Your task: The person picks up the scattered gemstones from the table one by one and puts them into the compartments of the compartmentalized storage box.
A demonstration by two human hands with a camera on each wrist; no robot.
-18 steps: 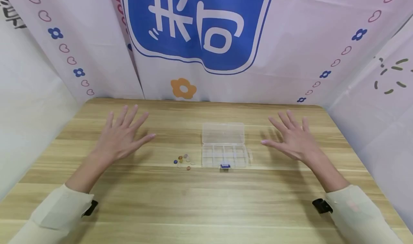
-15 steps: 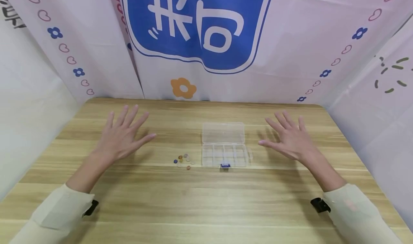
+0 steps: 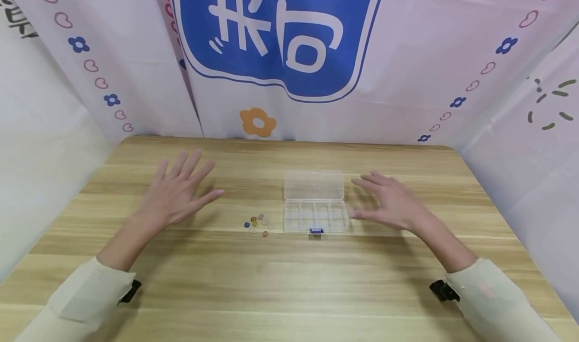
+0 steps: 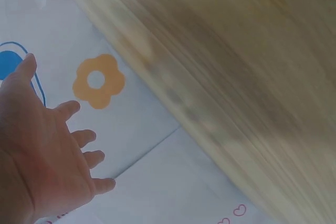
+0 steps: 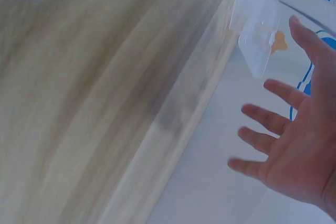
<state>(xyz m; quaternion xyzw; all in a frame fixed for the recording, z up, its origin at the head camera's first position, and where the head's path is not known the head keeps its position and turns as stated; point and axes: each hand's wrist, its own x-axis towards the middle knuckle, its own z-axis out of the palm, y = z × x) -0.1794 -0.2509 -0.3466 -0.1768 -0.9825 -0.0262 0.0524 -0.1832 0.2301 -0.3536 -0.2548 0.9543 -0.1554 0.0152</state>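
In the head view a clear plastic compartment box (image 3: 315,217) sits mid-table, its lid (image 3: 314,185) folded back and a blue latch (image 3: 316,231) at the front. Left of it lies a loose cluster of several small coloured beads or stones (image 3: 254,223). My right hand (image 3: 392,202) hovers just right of the box, thumb tip close to its right side and fingers slightly bent, holding nothing. With fingers spread, my left hand (image 3: 174,193) is above the table to the left of the small pieces, nothing in it. The right wrist view shows the clear box (image 5: 257,30) beyond the fingers.
The wood-grain table (image 3: 280,286) spans the workspace. White printed cloth (image 3: 398,80) hangs behind it and at both sides. Each sleeve carries a small black device near the cuff, such as the right cuff's device (image 3: 445,290).
My right hand has moved left toward the box, its fingers drawing closer together and bending. The left hand has shifted slightly right. Box and small pieces stay put.
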